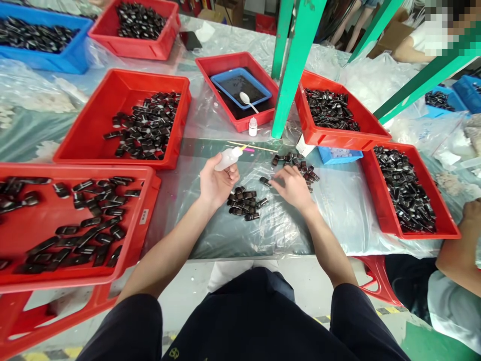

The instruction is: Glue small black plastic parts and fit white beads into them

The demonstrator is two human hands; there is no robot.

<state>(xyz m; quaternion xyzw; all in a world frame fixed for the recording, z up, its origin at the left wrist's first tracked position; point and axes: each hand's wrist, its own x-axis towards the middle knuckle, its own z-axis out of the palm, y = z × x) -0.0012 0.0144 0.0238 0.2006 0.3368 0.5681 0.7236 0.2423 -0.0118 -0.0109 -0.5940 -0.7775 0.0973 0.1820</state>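
A soft, translucent bottle (228, 159) with a thin yellow nozzle is gripped in the curled fingers of the left hand (216, 183), above a sheet (221, 240) of creased, glossy plastic spread over the table. A single glossy black piece (265, 181), small and oblong, is met at one end by the fingertips of the right hand (295, 188), its fingers bent and loosely bunched; whether it is pinched cannot be told. Between the forearms, similar hard, shiny pieces are gathered in a loose pile (244, 200); a second heap (296, 163) is partly covered by the right hand.

Beyond the hands, a slim wooden stick (259, 147) and a flat pink strip (248, 150) are laid crosswise near a small white-capped vial (252, 128). The far side is interrupted by a scuffed green post (293, 75), set between a red tray (240, 123), in which a shallow blue tray (225, 79) and a white spoon (245, 98) are held, and a red bin (338, 138) filled with black pieces. More pieces are held in a smooth-walled red crate (93, 115) at left. At the right edge, a co-worker's arm (460, 245) is seen.
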